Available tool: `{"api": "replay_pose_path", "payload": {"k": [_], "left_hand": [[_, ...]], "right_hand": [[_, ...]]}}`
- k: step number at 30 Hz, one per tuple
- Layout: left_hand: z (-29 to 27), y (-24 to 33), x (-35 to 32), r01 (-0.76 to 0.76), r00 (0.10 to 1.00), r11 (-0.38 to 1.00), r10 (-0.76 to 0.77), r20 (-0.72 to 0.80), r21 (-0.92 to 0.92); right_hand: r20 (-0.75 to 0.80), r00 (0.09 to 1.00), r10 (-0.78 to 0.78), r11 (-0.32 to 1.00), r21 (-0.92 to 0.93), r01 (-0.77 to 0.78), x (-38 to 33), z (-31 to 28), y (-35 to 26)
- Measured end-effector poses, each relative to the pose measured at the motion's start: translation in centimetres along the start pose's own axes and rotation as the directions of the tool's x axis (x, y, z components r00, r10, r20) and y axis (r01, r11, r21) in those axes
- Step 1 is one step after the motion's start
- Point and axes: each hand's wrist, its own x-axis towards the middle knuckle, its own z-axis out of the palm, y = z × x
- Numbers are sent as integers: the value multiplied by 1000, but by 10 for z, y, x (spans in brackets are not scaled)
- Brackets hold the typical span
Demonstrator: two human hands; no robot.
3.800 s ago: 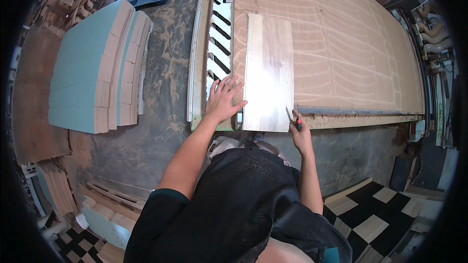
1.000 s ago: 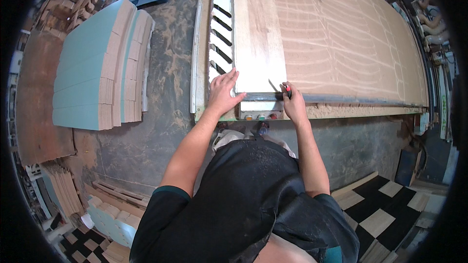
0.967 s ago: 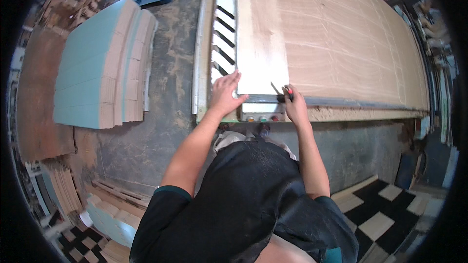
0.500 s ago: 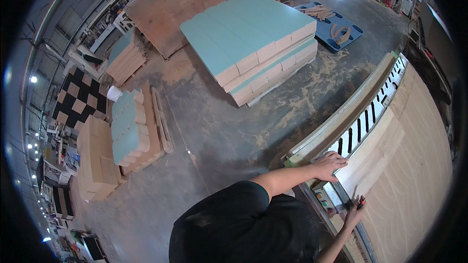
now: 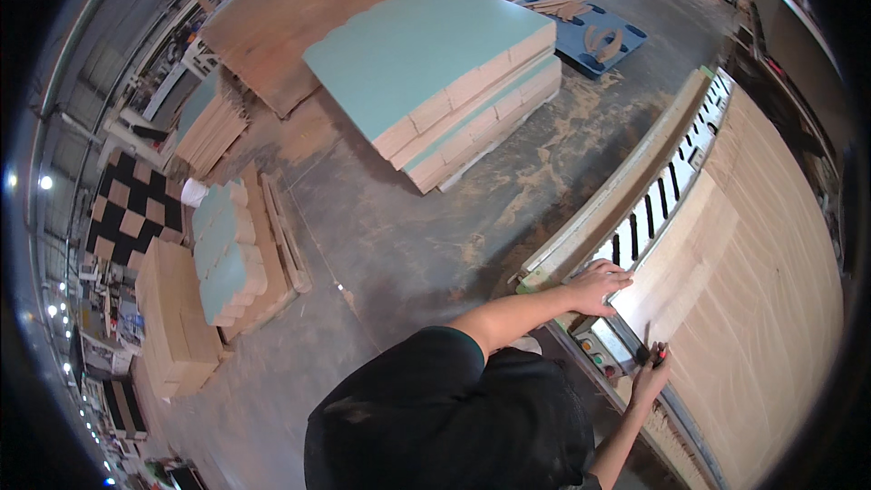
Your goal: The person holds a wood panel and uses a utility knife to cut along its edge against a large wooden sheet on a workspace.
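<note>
The board [image 5: 676,263] lies on the counter [image 5: 771,308], long axis running 7 to 1 o'clock, its middle at 2 o'clock from the left hand [image 5: 601,288] and just past 12 from the right hand [image 5: 651,372]; the left, flat and grasping nothing, is nearer (fingertips at its edge), while the right clutches a tool [image 5: 661,357].

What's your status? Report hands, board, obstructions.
Left hand at left edge of board. Right hand gripping red-and-black tool. Board flat on worktable; tool overlaps near corner.
</note>
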Motion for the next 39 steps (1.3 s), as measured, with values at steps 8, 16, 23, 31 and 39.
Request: {"api": "replay_pose_path", "payload": {"k": [8, 16, 23, 31, 39], "left_hand": [[-1, 2, 1, 22, 999, 1000, -21, 50, -15], [13, -13, 10, -15, 1000, 999, 15, 2, -31], [1, 1, 10, 86, 987, 987, -103, 124, 137], [5, -1, 16, 73, 976, 967, -119, 182, 245], [9, 5, 21, 137, 952, 942, -211, 220, 308]], "right_hand": [[6, 1000, 12, 995, 102, -12, 2, 3, 25], [-143, 981, 133, 982, 151, -111, -6, 1, 7], [-105, 988, 114, 989, -80, -123, -17, -5, -39], [-16, 986, 167, 979, -115, -168, -2, -7, -44], [-5, 985, 171, 975, -141, -170, 13, -8, -30]]}}
